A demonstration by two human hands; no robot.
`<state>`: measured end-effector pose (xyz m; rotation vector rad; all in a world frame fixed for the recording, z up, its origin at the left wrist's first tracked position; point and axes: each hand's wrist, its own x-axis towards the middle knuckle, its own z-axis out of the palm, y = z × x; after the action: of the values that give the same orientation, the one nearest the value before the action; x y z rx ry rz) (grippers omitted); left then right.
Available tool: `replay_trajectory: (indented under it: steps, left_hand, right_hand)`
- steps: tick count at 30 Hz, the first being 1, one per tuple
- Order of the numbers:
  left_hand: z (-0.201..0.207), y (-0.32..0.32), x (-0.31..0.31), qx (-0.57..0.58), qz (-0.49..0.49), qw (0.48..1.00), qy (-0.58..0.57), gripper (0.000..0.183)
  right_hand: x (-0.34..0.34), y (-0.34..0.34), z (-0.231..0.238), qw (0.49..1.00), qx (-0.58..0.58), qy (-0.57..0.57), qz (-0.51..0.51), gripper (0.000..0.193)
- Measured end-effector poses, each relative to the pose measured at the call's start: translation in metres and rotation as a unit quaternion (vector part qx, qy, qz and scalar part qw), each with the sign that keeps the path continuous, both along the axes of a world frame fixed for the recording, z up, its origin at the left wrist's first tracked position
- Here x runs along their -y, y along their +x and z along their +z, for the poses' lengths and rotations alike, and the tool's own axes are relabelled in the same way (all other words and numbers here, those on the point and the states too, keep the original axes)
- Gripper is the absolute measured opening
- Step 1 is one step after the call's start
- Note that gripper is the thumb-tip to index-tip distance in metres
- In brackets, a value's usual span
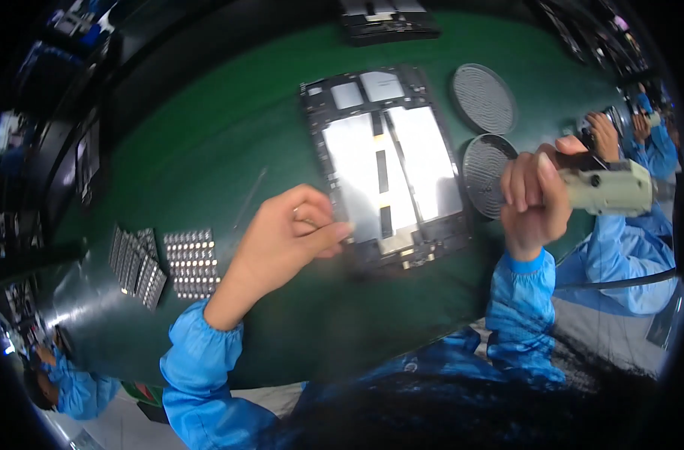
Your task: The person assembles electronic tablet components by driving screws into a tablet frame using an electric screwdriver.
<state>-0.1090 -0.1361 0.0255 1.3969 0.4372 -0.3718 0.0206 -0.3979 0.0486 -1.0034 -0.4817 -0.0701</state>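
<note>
An opened tablet (383, 169) lies on the green table, its inside facing up with silver battery packs and a dark frame. My left hand (286, 236) is at its lower left edge, thumb and forefinger pinched together; whatever is between them is too small to make out. Off the tablet's right side, my right hand (537, 191) is wrapped round a pale green handheld power tool (608, 187), whose narrower end points right. Two round grey dishes (484, 97) with ringed bottoms sit right of the tablet, the nearer one partly behind my right hand.
Left of my left hand lie several trays of small parts (192, 262), some overlapping. A thin rod (250, 199) rests beyond that hand. More dark devices (387, 22) are stacked at the far edge. Co-workers in blue sleeves (619, 251) sit at right and far left. A black cable (619, 282) runs at right.
</note>
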Motion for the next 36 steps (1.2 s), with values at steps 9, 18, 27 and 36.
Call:
replay_trajectory:
  steps: [9,18,27,36]
  left_hand:
    - [-0.013,-0.01,-0.01,0.077,0.002,0.996,-0.043,0.02]
    - [-0.013,-0.013,-0.015,0.083,-0.003,0.996,-0.035,0.019]
    - [-0.009,-0.011,-0.016,0.068,-0.03,0.997,-0.013,0.017]
    - [-0.009,-0.01,-0.012,0.066,-0.007,0.998,-0.019,0.02]
  right_hand:
    - [-0.097,-0.067,0.0,0.975,0.079,-0.19,0.084,0.032]
    - [-0.111,-0.077,-0.007,0.963,0.058,-0.212,0.158,0.035]
    - [-0.109,-0.08,-0.007,0.96,0.037,-0.228,0.157,0.035]
    - [-0.104,-0.078,-0.005,0.958,0.015,-0.236,0.163,0.034]
